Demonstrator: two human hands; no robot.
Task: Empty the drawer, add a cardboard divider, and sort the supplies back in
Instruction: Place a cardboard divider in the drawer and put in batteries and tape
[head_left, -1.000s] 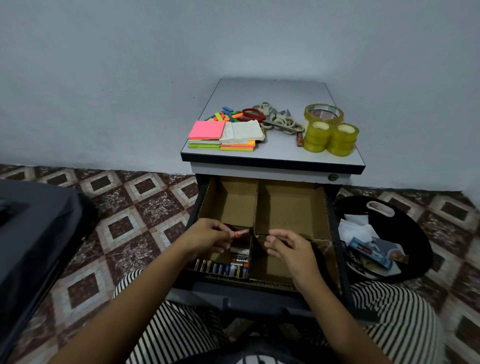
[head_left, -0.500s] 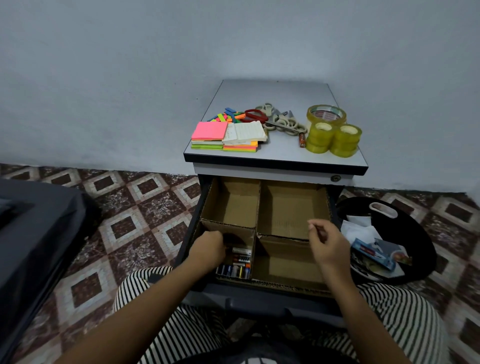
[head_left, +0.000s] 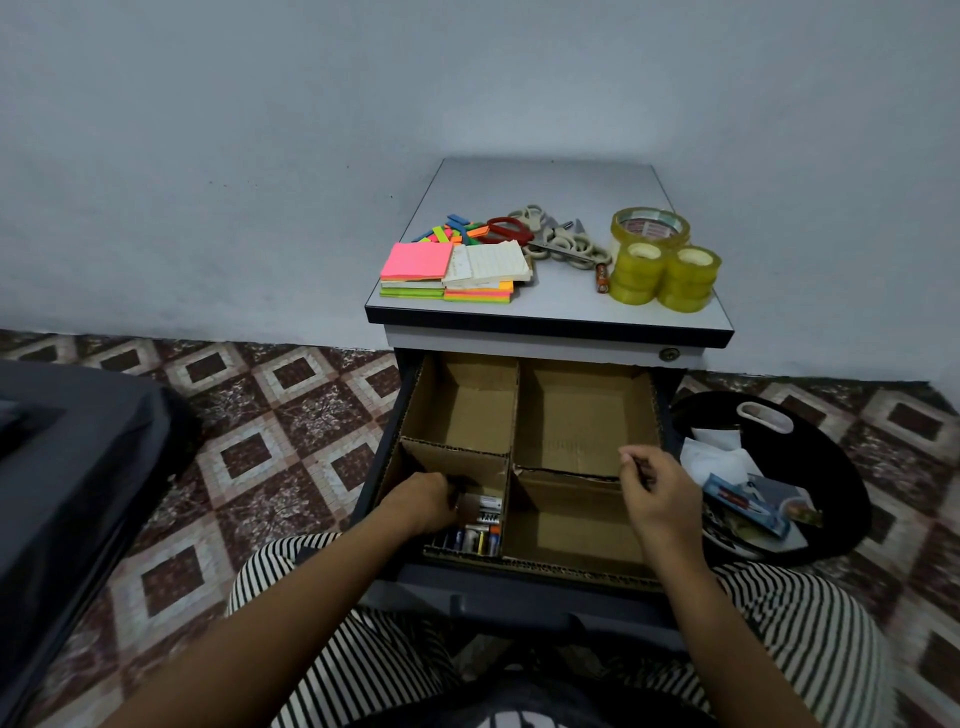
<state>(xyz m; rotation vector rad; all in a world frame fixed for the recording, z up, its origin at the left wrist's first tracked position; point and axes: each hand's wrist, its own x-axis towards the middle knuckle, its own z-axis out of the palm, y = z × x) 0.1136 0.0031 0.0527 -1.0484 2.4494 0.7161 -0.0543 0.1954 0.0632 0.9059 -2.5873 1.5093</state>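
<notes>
Head view shows the brown cardboard divider (head_left: 457, 460) fitted in the dark drawer (head_left: 519, 590), small batteries (head_left: 475, 532) in its near-left compartment where my left hand (head_left: 421, 501) dips, fingers hidden, my right hand (head_left: 657, 493) hovering loosely curled and empty, while coloured sticky notes (head_left: 415, 261), scissors (head_left: 558, 244) and yellow tape rolls (head_left: 639, 273) wait on the grey worktop (head_left: 545, 182).

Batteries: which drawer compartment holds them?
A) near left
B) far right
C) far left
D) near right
A: the batteries lie in the near-left compartment, by the left hand; the other three show bare cardboard.
</notes>
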